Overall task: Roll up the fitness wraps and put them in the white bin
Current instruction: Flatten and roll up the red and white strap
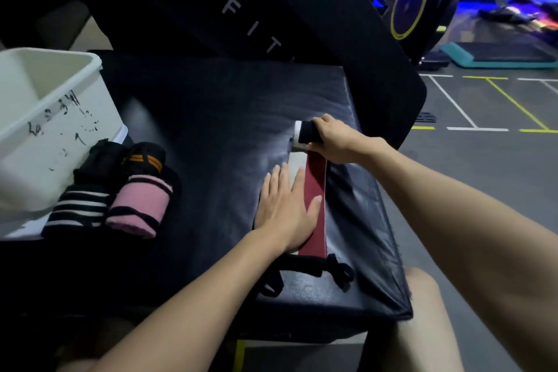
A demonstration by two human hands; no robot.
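Fitness wrap, red elastic fabric strip (pixel 315 187): laid flat on black padded surface (pixel 211 130). Soft, light, probably stretchy. Right hand (pixel 332 139) grips its rolled black end; left hand (pixel 287 208) presses flat, fingers straight. White plastic bin (pixel 45 118) well apart.

The scene is dim, with a cool bluish cast. The brightest light is saturated blue glow at one to two o'clock, behind the gym machines (pixel 410 6). A soft sheen crosses the black pad (pixel 229 118) at centre, while its nine o'clock side and the six to eight o'clock corner sink into near-black shadow. The bin (pixel 45 130) at nine o'clock looks pale and slightly blurred. Wide-angle distortion bends the floor lines (pixel 453 103) at three o'clock. Fine detail is soft and noisy throughout.
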